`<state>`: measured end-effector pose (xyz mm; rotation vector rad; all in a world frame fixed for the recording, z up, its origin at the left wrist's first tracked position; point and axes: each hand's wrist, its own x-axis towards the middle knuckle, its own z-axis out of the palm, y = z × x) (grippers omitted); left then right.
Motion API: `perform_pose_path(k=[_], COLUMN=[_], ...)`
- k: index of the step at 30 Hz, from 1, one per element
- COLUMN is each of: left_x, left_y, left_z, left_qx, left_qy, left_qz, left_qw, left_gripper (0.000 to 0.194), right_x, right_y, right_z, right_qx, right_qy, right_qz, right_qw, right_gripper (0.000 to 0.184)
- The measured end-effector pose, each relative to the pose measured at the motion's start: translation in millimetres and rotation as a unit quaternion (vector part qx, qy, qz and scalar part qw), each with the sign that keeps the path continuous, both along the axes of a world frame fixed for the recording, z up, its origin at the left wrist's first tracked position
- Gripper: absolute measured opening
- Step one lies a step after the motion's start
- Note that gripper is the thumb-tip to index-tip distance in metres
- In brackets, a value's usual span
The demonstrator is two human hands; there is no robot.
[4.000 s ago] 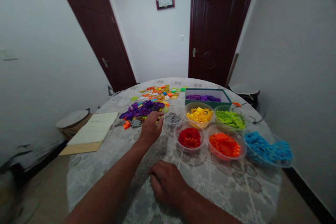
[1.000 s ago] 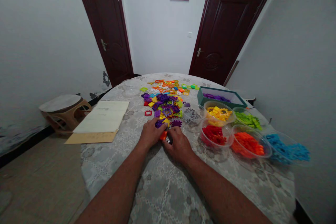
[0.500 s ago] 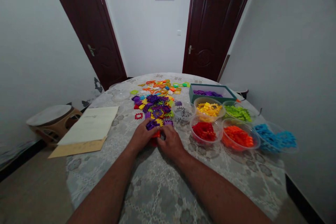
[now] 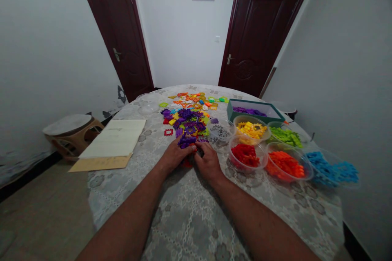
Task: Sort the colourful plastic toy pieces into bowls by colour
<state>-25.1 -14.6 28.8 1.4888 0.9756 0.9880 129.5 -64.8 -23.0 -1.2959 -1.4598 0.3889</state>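
Note:
My left hand (image 4: 175, 155) is closed around purple plastic building pieces (image 4: 187, 140), which stick up between its thumb and fingers. Against it, fingertip to fingertip, my right hand (image 4: 209, 162) pinches at a red-orange building piece (image 4: 193, 145), mostly covered by the fingers. More red-orange shows under the hands, partly hidden. Just beyond them lies a heap of mixed pieces (image 4: 186, 119), mainly purple with yellow, red and green. A red square frame piece (image 4: 168, 132) lies apart at the heap's left.
Clear bowls at the right hold grey (image 4: 221, 131), yellow (image 4: 252, 129), green (image 4: 286, 136), red (image 4: 245, 155), orange (image 4: 286, 164) and blue pieces (image 4: 330, 168). Behind them stands a green box (image 4: 234, 116) with purple pieces. Paper sheets (image 4: 113, 138) overhang the left table edge.
My view has turned slightly left, so the scene sits further right. Both hands stay together; the red-orange piece between them is now more covered and the purple pieces stand higher.

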Motion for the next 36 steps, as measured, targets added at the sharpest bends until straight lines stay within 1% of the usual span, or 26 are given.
perform_pose_path(k=[3, 6, 8, 10, 13, 15, 17, 19, 22, 25, 27, 29, 32, 34, 36], left_x=[1, -3, -7, -10, -14, -15, -17, -20, -25, -29, -31, -32, -33, -33, -32], left_y=[0, 3, 7, 11, 19, 25, 31, 37, 44, 46, 45, 44, 43, 42, 41], left_z=[1.3, 1.0, -1.3, -5.3, -11.9, -15.8, -19.0, -21.7, -24.6, -25.6, -25.6, -25.6, -26.2, -26.8, -27.1], left_qx=[0.008, 0.004, -0.018, -0.056, -0.130, -0.177, -0.202, -0.218, -0.243, -0.263, -0.269, -0.273, -0.281, -0.285, -0.286], left_qy=[-0.012, -0.007, -0.018, -0.065, -0.176, -0.237, -0.268, -0.280, -0.300, -0.326, -0.344, -0.358, -0.362, -0.356, -0.348], left_qz=[0.008, 0.036, 0.060, 0.082, 0.098, 0.095, 0.092, 0.090, 0.074, 0.051, 0.038, 0.025, 0.003, -0.010, -0.017], left_qw=[1.000, 0.999, 0.998, 0.993, 0.971, 0.951, 0.937, 0.931, 0.919, 0.907, 0.899, 0.892, 0.889, 0.890, 0.893], left_gripper=[0.033, 0.027, 0.026, 0.029, 0.036, 0.034, 0.028, 0.022, 0.017, 0.015, 0.017, 0.019, 0.018, 0.018, 0.019], right_x=[0, 2, 3, 4, 7, 9, 11, 11, 7, 1, 1, 6, 24, 41, 61], right_y=[2, 4, 6, 8, 11, 14, 15, 15, 9, -4, -15, -23, -26, -19, -8], right_z=[-1.5, -4.9, -6.5, -6.8, -6.3, -6.8, -8.0, -8.6, -3.2, 14.3, 32.0, 52.6, 83.8, 101.3, 113.7], right_qx=[0.003, -0.017, -0.043, -0.066, -0.085, -0.091, -0.090, -0.085, -0.084, -0.082, -0.066, -0.037, -0.006, 0.002, 0.013], right_qy=[0.025, 0.084, 0.126, 0.162, 0.204, 0.226, 0.242, 0.248, 0.243, 0.202, 0.132, 0.051, -0.018, -0.044, -0.086], right_qz=[0.014, 0.029, 0.021, 0.006, -0.007, -0.018, -0.028, -0.031, -0.017, -0.003, -0.006, -0.025, -0.064, -0.095, -0.132], right_qw=[1.000, 0.996, 0.991, 0.985, 0.975, 0.970, 0.966, 0.964, 0.966, 0.976, 0.989, 0.998, 0.998, 0.994, 0.988], right_gripper=[0.036, 0.034, 0.033, 0.033, 0.034, 0.033, 0.032, 0.031, 0.030, 0.028, 0.026, 0.025, 0.026, 0.029, 0.031])
